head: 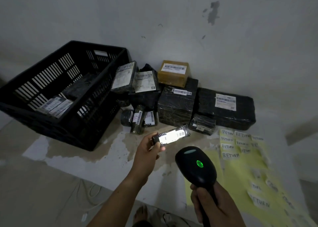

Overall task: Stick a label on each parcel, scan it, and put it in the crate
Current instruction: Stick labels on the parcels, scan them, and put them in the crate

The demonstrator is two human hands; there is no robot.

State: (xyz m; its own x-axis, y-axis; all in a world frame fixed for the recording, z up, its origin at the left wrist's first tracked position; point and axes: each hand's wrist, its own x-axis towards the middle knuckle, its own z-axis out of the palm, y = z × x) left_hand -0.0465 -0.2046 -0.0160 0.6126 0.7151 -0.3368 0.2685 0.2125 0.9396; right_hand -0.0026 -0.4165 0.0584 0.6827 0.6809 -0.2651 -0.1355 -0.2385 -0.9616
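My left hand (pixel 149 149) grips one end of a small black-wrapped parcel (pixel 172 135), held above the floor with its white label lit bright. My right hand (pixel 211 204) grips the handle of a black barcode scanner (pixel 196 165); its green light glows and its head points at the parcel. The black slatted crate (pixel 51 116) stands at the left with two labelled parcels (pixel 55 105) inside. Yellow backing sheets with white "RETURN" labels (pixel 229 146) lie on the floor at the right.
A pile of black-wrapped parcels (pixel 177 103) and one brown box (pixel 173 73) sits against the wall behind the held parcel, most bearing barcode labels. A long black parcel (pixel 225 109) lies at the right. My foot (pixel 140 213) and white cables (pixel 87 195) show below.
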